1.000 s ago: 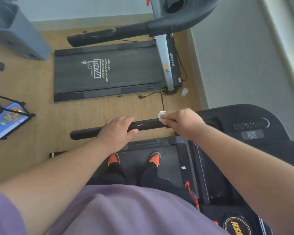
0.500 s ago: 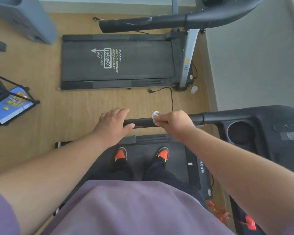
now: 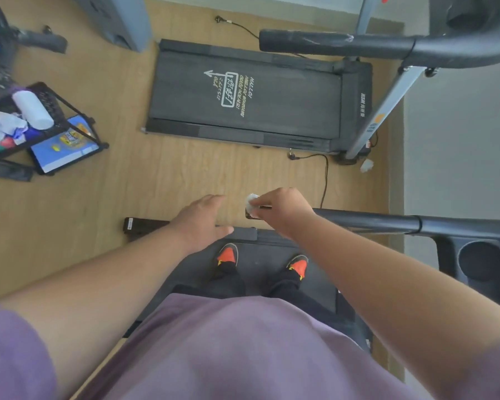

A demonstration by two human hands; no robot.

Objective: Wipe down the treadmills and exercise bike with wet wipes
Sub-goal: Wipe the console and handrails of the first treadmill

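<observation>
I stand on a black treadmill (image 3: 272, 272); its black handrail (image 3: 367, 220) runs in from the right. My right hand (image 3: 283, 210) pinches a small white wet wipe (image 3: 250, 202) against the free left end of that handrail. My left hand (image 3: 201, 223) hovers off the rail to the left, fingers straight, holding nothing. A second treadmill (image 3: 243, 93) with white print on its belt lies further ahead, and its handrail (image 3: 329, 43) crosses the top right.
A black wire cart (image 3: 78, 122) at the left holds a white roll, bags and a blue pack. A power cable (image 3: 325, 174) trails over the wooden floor between the treadmills. A crumpled white scrap (image 3: 366, 165) lies near the grey wall at right.
My right hand has slid the wipe left to the handrail's end. My left hand has let go of the rail and now hangs open beside it. The view has shifted left.
</observation>
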